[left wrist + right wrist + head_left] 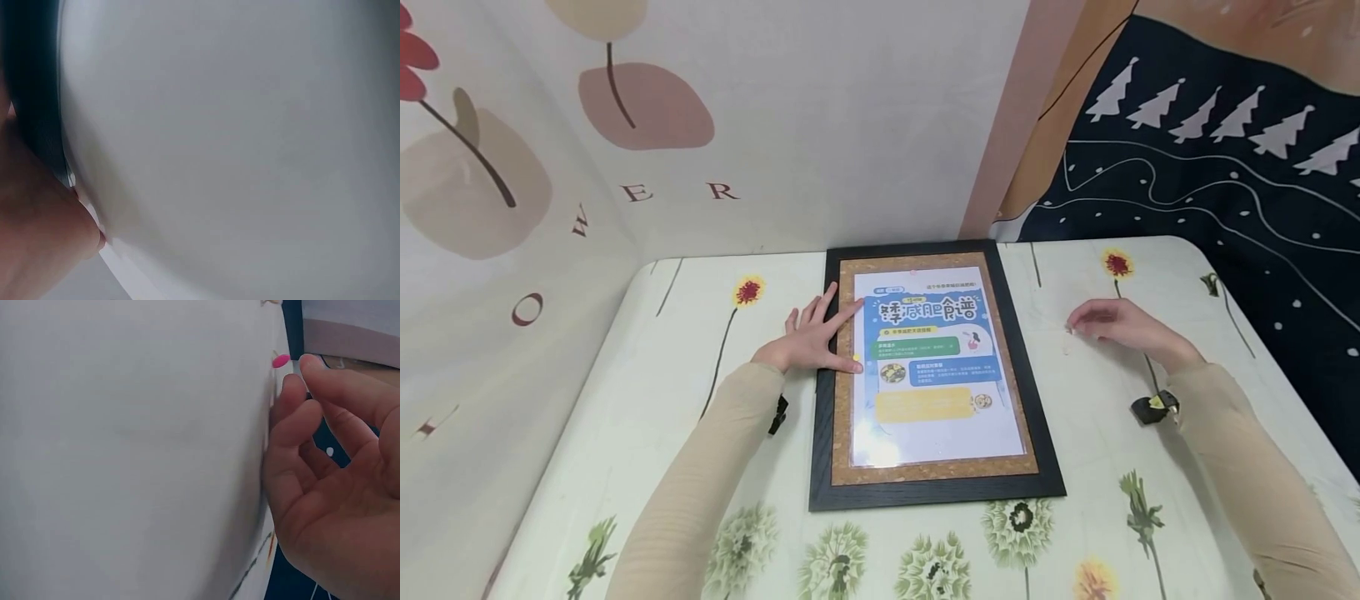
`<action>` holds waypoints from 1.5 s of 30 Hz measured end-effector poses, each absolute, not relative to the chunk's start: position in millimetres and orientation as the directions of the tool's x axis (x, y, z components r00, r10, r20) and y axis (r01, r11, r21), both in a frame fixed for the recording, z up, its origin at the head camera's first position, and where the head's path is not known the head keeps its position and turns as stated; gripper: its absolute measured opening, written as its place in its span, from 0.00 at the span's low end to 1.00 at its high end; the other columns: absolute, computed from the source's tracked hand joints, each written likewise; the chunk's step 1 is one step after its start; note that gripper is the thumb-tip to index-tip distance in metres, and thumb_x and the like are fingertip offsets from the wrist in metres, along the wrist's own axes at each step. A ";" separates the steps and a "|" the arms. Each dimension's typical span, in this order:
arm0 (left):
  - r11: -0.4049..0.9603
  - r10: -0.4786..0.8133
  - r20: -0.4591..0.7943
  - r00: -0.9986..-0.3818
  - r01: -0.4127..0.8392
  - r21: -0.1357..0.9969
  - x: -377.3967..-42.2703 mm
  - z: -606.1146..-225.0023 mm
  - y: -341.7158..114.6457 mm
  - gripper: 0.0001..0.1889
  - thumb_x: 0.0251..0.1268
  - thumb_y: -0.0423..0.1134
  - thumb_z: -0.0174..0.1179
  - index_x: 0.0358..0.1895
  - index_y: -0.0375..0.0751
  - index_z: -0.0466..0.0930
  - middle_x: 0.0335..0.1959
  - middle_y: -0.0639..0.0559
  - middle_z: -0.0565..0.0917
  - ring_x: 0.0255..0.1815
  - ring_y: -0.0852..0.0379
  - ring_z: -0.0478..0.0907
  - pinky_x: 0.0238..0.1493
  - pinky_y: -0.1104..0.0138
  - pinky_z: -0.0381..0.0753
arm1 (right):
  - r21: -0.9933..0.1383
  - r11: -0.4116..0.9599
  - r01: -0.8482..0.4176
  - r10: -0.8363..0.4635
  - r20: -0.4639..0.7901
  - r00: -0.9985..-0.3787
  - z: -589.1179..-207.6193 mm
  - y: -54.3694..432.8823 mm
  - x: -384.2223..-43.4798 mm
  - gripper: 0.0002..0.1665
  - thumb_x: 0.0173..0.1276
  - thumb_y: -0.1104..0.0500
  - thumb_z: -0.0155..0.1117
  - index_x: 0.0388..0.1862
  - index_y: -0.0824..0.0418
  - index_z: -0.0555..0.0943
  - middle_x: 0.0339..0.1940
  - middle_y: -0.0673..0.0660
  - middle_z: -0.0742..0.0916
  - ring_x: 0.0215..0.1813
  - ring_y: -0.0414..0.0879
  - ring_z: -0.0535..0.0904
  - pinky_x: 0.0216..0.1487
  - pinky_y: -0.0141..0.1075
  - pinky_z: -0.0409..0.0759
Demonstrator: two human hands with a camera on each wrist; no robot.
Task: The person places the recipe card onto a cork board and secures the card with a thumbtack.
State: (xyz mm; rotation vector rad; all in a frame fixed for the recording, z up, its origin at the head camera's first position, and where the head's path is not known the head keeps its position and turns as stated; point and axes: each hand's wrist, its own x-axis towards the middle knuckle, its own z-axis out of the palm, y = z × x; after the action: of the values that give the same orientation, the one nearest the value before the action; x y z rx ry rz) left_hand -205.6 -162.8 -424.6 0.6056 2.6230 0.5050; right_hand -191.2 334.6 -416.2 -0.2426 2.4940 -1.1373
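A black-framed corkboard (938, 492) lies on the table, with a printed sheet (940, 442) on its cork. My left hand (812, 342) rests across the board's left edge, fingers spread, with thumb and index fingertip on the sheet's left side. A yellow pin (856, 357) shows there by the thumb, and a pink pin (913, 272) at the sheet's top. Right of the board, my right hand (1127, 329) is low over the tablecloth with loosely bent fingers. In the right wrist view a pink pin head (281, 361) appears just beyond the fingertips (309, 365), apart from them.
A pale tablecloth (647, 400) printed with flowers covers the table. White fabric (850, 125) with printed shapes and letters hangs behind and to the left, dark fabric with white trees (1210, 192) to the right. A small black device (1150, 408) sits at my right wrist.
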 end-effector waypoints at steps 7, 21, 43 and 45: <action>0.842 0.477 -0.298 -0.827 0.332 0.426 -206.0 -424.7 -161.5 0.59 0.48 0.66 0.68 0.79 0.57 0.40 0.76 0.43 0.22 0.75 0.35 0.29 0.64 0.35 0.28 | -0.734 0.677 0.049 -0.271 -0.312 -0.911 -423.9 334.3 -193.8 0.14 0.71 0.63 0.58 0.51 0.69 0.80 0.53 0.65 0.80 0.53 0.53 0.68 0.46 0.40 0.70; 0.836 0.486 -0.295 -0.823 0.339 0.433 -207.7 -427.3 -162.8 0.59 0.48 0.66 0.68 0.79 0.58 0.39 0.76 0.45 0.21 0.75 0.35 0.28 0.64 0.36 0.27 | -0.733 0.680 -0.008 -0.306 -0.275 -0.912 -424.9 330.7 -194.0 0.11 0.71 0.64 0.58 0.48 0.70 0.79 0.50 0.64 0.80 0.51 0.53 0.67 0.44 0.33 0.71; 0.838 0.486 -0.296 -0.822 0.342 0.426 -206.6 -427.3 -163.6 0.58 0.50 0.66 0.67 0.79 0.58 0.39 0.76 0.44 0.21 0.75 0.35 0.28 0.64 0.35 0.28 | -0.765 0.638 -0.090 -0.304 -0.142 -0.942 -421.3 331.2 -192.4 0.09 0.74 0.65 0.53 0.48 0.69 0.76 0.46 0.63 0.80 0.41 0.50 0.74 0.41 0.32 0.73; 0.841 0.482 -0.302 -0.823 0.336 0.424 -206.4 -426.8 -164.1 0.58 0.50 0.66 0.67 0.79 0.59 0.38 0.76 0.45 0.20 0.75 0.36 0.28 0.64 0.36 0.28 | -0.779 0.619 -0.105 -0.284 -0.097 -0.954 -419.9 329.7 -191.8 0.10 0.74 0.66 0.53 0.48 0.70 0.76 0.45 0.63 0.81 0.42 0.50 0.75 0.42 0.31 0.71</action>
State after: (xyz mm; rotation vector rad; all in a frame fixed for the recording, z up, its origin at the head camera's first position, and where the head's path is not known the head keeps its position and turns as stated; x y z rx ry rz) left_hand -206.4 -164.1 -426.8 0.6086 2.6177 0.5004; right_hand -191.8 329.7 -419.9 -0.3212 2.6317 -1.2456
